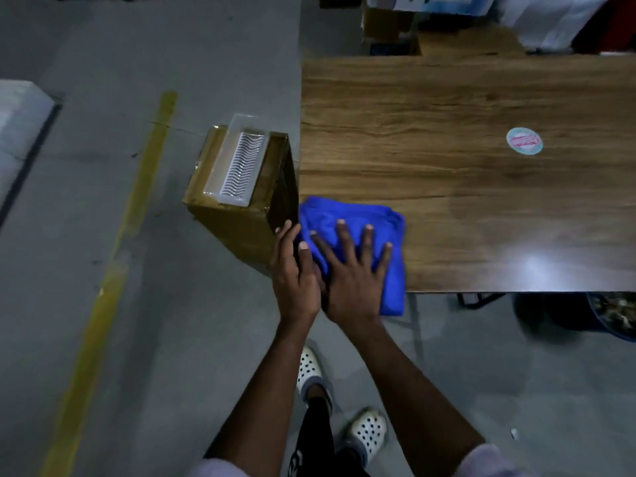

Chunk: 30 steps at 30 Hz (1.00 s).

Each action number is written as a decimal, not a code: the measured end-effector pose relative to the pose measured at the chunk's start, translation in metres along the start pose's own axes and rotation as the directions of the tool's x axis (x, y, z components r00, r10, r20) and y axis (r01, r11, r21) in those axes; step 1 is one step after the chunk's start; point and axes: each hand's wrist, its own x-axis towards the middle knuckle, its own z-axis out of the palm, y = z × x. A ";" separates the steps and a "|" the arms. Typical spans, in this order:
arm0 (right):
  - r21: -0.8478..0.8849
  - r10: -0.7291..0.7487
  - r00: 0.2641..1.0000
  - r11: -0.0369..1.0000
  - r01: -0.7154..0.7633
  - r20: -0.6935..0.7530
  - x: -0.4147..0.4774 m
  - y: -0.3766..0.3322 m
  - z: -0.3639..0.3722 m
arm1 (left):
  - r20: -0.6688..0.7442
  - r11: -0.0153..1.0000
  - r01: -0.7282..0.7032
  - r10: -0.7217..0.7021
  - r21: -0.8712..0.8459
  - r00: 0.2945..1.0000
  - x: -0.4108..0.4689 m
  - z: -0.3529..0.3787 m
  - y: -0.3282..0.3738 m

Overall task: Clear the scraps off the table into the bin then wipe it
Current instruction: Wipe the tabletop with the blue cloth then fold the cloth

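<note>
R hand (351, 273) flat, spread on blue cloth (385, 222), table (447, 108) corner; L hand (296, 273) straight-fingered, empty, beside.

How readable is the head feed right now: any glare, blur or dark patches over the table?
Head view: dim overall; a white glare spot sits on the brown wooden table near its front edge; the far background is blurred; the space under the table is dark; the folded blue cloth and round pale sticker read clearly.

Single head-worn wide-angle view, looking steeply down, close over table (481, 98) corner and floor (103, 304)
</note>
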 end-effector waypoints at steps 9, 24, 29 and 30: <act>0.052 0.001 0.995 0.999 -0.006 0.097 0.089 0.023 -0.014 | -0.088 0.990 0.110 -0.119 -0.092 0.989 -0.016 -0.014 0.004; 0.013 -0.091 0.973 0.996 0.090 0.212 0.086 -0.021 -0.012 | 0.073 0.916 0.183 -0.168 -0.357 0.983 0.044 -0.002 0.011; 0.002 0.107 0.994 0.994 -0.107 0.036 0.099 0.005 -0.010 | 0.066 0.918 0.181 -0.169 -0.353 0.983 0.056 -0.006 0.007; 0.006 0.174 0.985 0.985 -0.174 0.003 0.084 0.004 -0.012 | 0.064 0.927 0.172 -0.160 -0.334 0.985 0.058 -0.006 0.006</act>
